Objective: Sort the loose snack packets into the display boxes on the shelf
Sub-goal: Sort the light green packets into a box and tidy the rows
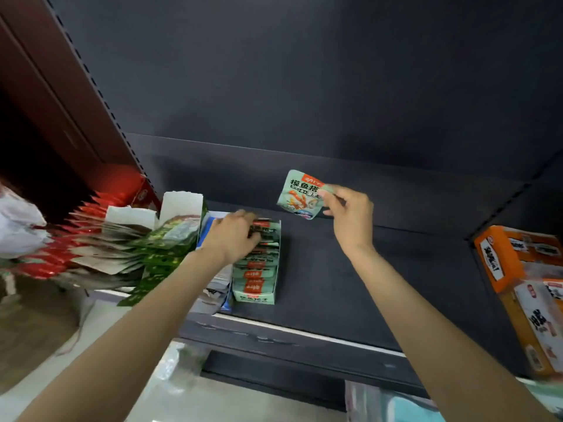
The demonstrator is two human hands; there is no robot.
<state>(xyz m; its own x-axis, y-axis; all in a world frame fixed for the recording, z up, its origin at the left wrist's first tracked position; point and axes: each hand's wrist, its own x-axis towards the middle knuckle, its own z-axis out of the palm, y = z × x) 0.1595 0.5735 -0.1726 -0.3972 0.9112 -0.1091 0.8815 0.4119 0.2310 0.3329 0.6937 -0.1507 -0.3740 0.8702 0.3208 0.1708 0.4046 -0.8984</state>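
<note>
Left of the pale green cardboard display box, slumped rows of red, brown and dark green foil packets lean in open white-flapped cartons, and a blue-edged carton stands just beside the box's left wall. That box sits near the front lip of the dark grey metal shelf, filled front to back with upright green packets bearing orange labels. Over the box's rear half rests the left hand, its fingers curled down onto the packet tops, gripping them. Right of the box the shelf lies bare, a broad open stretch back to the dark rear panel. Above that stretch, raised off the shelf and well apart from the box, the right hand pinches a single pale green snack packet by its right edge between thumb and fingertips, the packet hanging to the hand's left. Farther right of the box, orange cardboard cartons crowd the shelf's corner.
</note>
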